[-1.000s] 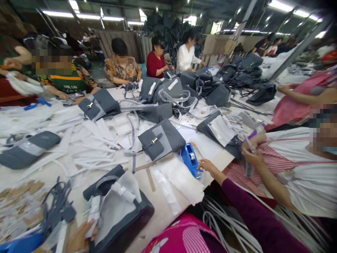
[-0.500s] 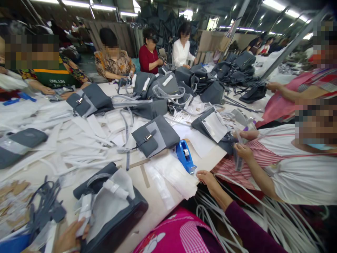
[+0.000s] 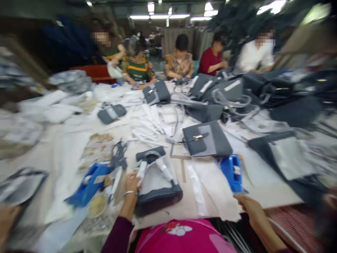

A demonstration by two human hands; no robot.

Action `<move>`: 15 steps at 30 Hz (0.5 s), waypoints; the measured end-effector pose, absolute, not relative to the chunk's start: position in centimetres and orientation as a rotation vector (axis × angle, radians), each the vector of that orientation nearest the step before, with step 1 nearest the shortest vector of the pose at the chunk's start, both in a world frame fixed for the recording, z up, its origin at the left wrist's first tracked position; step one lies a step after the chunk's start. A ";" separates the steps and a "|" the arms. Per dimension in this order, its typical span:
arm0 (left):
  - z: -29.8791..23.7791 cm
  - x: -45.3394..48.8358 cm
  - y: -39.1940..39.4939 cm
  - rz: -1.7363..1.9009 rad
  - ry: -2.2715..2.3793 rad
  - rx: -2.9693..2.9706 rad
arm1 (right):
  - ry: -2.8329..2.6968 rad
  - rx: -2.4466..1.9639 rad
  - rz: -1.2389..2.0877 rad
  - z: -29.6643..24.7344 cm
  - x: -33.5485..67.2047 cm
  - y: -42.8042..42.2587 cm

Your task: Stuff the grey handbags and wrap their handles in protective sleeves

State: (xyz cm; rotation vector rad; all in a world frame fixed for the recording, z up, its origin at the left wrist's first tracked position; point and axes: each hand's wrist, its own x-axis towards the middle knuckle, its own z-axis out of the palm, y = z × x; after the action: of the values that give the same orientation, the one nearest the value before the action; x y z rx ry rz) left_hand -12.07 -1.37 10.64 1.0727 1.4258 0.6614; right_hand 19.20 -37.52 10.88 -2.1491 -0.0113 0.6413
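A dark grey handbag [image 3: 159, 200] lies on the table in front of me, a pale sheet [image 3: 154, 177] over its side. White wrapping [image 3: 164, 168] covers one part of its strap. My left hand [image 3: 132, 183] is closed around another white-wrapped strap part [image 3: 142, 172] at the bag's left side. At the near end of a blue tape dispenser [image 3: 231, 174], my right hand [image 3: 244, 202] has its fingertips pressed together. Whatever is between them is too small and blurred to make out.
Another grey bag [image 3: 206, 138] with a buckle lies beyond, beside white sheets [image 3: 210, 182]. A second blue dispenser [image 3: 91, 184], a round tub [image 3: 97, 205] and dark straps [image 3: 119, 154] are at left. More bags [image 3: 231, 91] are piled farther back; several people work around the table.
My view has swung left, bringing the second dispenser and the tub into sight. My left hand stays at the wrapped strap, and my right hand stays by the dispenser.
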 end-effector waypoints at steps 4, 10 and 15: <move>8.9 -12.5 -0.8 0.730 1.454 1.079 | -0.383 -1.655 1.237 13.3 12.3 -23.1; 7.2 -13.3 -1.4 0.778 1.407 1.096 | -0.792 -1.509 1.500 14.7 -0.2 -5.6; 7.5 -13.6 -1.5 0.783 1.425 1.195 | -0.931 -1.674 1.432 12.5 -2.0 -1.1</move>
State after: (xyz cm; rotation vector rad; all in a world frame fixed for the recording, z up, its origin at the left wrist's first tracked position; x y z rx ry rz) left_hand -13.63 -1.48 7.46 1.1948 1.4252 0.7833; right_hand -2.01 -1.06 12.46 -1.6743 -0.9309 1.4316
